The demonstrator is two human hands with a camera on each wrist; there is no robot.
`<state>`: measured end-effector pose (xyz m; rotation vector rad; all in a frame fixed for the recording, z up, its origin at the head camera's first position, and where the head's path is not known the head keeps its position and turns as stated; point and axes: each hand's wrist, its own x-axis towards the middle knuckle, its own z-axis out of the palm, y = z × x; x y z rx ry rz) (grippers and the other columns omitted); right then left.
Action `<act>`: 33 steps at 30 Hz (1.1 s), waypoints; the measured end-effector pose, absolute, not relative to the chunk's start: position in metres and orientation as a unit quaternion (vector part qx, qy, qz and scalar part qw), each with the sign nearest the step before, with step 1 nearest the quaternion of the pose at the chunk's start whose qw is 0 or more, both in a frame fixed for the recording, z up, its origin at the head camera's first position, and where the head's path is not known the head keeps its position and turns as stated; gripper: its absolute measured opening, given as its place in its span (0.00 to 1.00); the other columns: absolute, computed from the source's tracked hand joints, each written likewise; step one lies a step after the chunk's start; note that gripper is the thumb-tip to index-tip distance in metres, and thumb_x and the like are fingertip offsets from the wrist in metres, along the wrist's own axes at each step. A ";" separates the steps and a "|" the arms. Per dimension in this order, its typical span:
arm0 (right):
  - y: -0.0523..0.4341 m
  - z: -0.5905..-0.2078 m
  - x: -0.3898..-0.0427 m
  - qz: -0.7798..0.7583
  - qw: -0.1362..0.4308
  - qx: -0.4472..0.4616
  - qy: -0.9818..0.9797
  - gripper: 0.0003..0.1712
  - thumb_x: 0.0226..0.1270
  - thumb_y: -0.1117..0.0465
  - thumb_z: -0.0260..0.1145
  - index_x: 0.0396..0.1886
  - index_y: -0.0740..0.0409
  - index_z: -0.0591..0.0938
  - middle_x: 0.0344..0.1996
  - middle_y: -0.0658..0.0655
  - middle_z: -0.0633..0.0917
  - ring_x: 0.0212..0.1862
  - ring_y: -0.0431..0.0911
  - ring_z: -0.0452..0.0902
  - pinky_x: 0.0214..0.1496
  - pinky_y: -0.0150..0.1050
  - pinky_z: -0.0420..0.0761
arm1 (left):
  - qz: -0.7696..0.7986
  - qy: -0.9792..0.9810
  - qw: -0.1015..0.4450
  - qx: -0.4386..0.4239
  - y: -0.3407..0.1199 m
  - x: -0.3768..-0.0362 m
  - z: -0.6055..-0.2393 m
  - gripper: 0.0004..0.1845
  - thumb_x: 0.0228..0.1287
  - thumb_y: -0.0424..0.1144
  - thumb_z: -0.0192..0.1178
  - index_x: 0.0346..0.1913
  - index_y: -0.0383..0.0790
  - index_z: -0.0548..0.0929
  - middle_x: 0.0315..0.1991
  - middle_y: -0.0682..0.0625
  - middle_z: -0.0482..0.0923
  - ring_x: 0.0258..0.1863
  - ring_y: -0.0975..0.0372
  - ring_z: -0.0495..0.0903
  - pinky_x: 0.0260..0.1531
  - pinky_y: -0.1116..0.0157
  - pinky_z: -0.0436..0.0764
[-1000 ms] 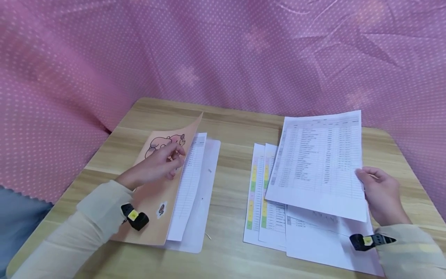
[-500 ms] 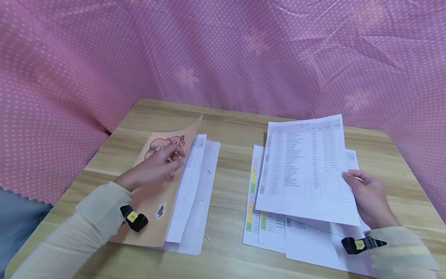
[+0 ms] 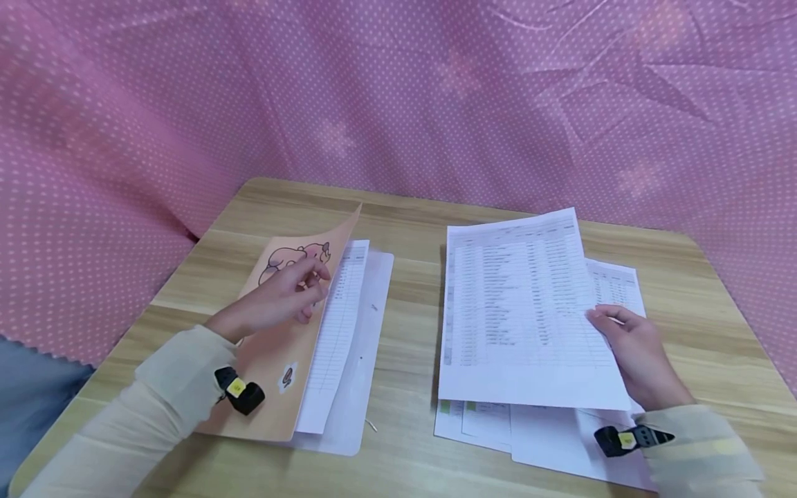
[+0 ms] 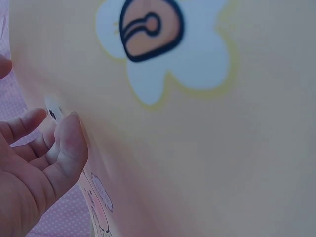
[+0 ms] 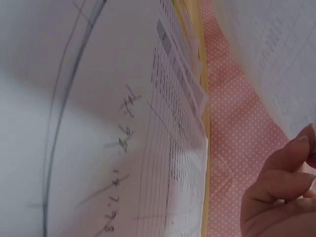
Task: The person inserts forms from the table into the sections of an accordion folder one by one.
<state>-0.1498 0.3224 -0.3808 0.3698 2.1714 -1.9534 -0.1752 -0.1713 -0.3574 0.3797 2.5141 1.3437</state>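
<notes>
My left hand (image 3: 283,294) lies over the tan folder cover (image 3: 261,394) in the head view, fingers bent near its raised right edge. In the left wrist view, the thumb (image 4: 71,145) and fingertips come close together against the cover (image 4: 197,163); I cannot tell whether they pinch it. Printed sheets (image 3: 339,332) show inside the folder. My right hand (image 3: 638,353) pinches a printed sheet (image 3: 517,311) by its right edge, holding it raised over other papers. In the right wrist view, the fingers (image 5: 291,163) meet the sheet's (image 5: 281,64) corner at the right.
Below the raised sheet lie several papers (image 3: 554,443), spread across the right half of the wooden table (image 3: 398,387). A clear plastic leaf (image 3: 367,346) sticks out from the folder. Pink dotted cloth (image 3: 398,104) hangs behind the table.
The right hand has moved left and slightly toward me with its sheet, which now covers the colour-striped papers more and uncovers those at the right. The left hand and folder stay put.
</notes>
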 end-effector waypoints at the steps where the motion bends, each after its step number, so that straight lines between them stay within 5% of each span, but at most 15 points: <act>1: 0.321 -0.381 -0.149 -0.660 0.104 0.123 0.734 0.17 0.66 0.46 0.60 0.47 0.49 0.72 0.32 0.40 0.84 0.33 0.38 0.83 0.34 0.38 0.84 | 0.463 0.866 0.132 0.131 -0.171 -0.175 -0.357 0.16 0.66 0.39 0.49 0.53 0.35 0.67 0.36 0.41 0.69 0.26 0.58 0.75 0.28 0.62 0.82; 33: 0.274 -0.395 -0.147 -0.641 0.206 0.041 0.738 0.27 0.68 0.44 0.57 0.56 0.58 0.68 0.40 0.53 0.84 0.39 0.50 0.85 0.40 0.51 0.83 | 0.464 0.866 0.133 0.130 -0.173 -0.173 -0.360 0.16 0.67 0.40 0.49 0.53 0.35 0.67 0.38 0.40 0.69 0.27 0.57 0.75 0.30 0.61 0.82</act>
